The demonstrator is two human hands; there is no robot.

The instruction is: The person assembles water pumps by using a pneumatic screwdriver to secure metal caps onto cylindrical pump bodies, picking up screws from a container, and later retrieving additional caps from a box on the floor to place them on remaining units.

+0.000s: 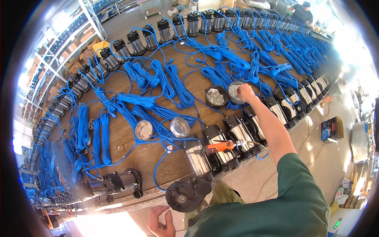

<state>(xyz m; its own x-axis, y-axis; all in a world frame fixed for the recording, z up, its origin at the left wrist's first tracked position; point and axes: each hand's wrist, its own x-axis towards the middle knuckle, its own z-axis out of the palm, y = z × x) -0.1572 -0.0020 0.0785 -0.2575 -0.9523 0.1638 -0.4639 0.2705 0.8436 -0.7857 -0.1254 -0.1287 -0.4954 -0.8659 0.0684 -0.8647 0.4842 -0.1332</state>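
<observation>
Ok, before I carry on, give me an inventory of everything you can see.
Pumps: dozens, black and silver, rows along the table edges
Cable coils: dozens, blue, across the table
Worktable: one, brown, under the coils
Round metal parts: two, silver, among near coils
Black bowl: one, holding small silvery parts, right of centre
Dish of small parts: one, greyish, beside the bowl
Power tool: one, orange, across near pumps
Round casing: one, black, near edge
Shelving: white, left background, count unclear
Wire crate: one, grey, far floor
Carton: one, dark, right floor
Co-worker: one, dark clothing, far right
Right hand: one, at the dish
Left hand: one, empty, below near edge
</observation>
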